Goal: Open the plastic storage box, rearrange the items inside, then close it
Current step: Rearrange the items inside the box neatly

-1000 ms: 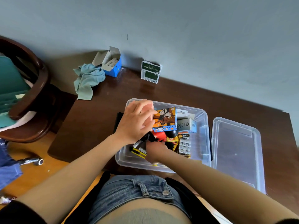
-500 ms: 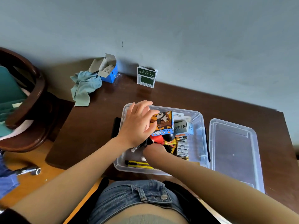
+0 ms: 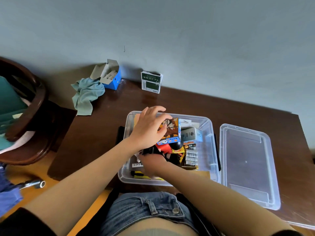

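Dark wood table (image 3: 102,133) by grey wall. Open box (image 3: 208,132) at centre, lid (image 3: 247,164) just beside it on the right. Left hand (image 3: 148,128) grips cartoon cube (image 3: 171,130) inside box. Right hand (image 3: 153,161) down among items, fingers hidden, grip can't tell.

A single head-worn wide-angle view looks forward and steeply down from close above the surface (image 3: 105,133), with the person's forearms entering from the bottom edge and the wall filling the top.
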The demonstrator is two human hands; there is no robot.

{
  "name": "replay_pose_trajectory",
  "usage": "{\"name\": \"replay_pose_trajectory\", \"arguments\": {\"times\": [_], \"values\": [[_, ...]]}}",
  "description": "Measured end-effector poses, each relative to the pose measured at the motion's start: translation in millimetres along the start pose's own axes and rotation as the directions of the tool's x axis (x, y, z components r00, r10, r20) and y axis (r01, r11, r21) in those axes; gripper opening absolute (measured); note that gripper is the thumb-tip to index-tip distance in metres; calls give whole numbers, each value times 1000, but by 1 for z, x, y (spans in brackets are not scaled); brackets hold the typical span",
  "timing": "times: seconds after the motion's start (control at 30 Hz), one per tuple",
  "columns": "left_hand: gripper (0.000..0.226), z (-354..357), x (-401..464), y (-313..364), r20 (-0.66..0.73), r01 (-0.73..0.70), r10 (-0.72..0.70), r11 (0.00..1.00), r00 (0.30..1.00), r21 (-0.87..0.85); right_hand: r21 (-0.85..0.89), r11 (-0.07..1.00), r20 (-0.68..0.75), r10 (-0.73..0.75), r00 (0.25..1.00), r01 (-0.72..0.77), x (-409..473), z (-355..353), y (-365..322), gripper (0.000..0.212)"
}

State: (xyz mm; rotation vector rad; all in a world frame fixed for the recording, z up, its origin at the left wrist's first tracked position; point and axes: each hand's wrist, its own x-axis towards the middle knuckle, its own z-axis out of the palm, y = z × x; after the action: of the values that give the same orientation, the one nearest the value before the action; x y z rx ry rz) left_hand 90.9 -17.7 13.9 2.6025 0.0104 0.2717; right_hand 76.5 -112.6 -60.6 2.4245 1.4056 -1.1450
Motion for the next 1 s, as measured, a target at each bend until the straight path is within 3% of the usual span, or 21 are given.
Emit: {"name": "replay_pose_trajectory", "arguments": {"times": [0.13, 0.33, 0.47, 0.53, 0.63, 0.7, 0.77, 0.87, 1.0], "values": [[25, -7, -3, -1, 10, 6, -6, 1000, 1000, -8, -189, 979, -84, -96, 992, 78, 14, -3, -11, 28], [23, -8, 7, 14, 14, -55, 56, 998, 998, -9, -346, 925, -3, -167, 986, 156, 10, 1, -15, 26], [21, 1, 24, 37, 76, -222, 226, 973, 971, -59, -235, 958, 27, -164, 986, 166, -20, -20, -1, 20], [23, 12, 36, 51, 213, -290, 294, 956, 932, -54, -171, 969, 35, -173, 984, 177, -42, -30, 14, 23], [27, 35, 55, 71, 508, -415, 281, 893, 814, 172, -67, 988, -50, -144, 988, 141, -77, -37, 35, 29], [29, 50, 65, 79, 629, -470, 201, 832, 751, 296, 32, 994, -178, -102, 979, 109, -96, -38, 46, 29], [27, 61, 73, 84, 666, -467, 128, 807, 735, 361, 139, 986, -277, -45, 960, 87, -108, -39, 57, 27], [22, 70, 80, 89, 658, -455, 96, 796, 747, 400, 295, 955, -312, 66, 948, 31, -116, -40, 75, 21], [25, 67, 82, 83, 617, -368, 67, 851, 784, 375, 315, 946, -360, 199, 911, -82, -122, -29, 92, 24]]}}
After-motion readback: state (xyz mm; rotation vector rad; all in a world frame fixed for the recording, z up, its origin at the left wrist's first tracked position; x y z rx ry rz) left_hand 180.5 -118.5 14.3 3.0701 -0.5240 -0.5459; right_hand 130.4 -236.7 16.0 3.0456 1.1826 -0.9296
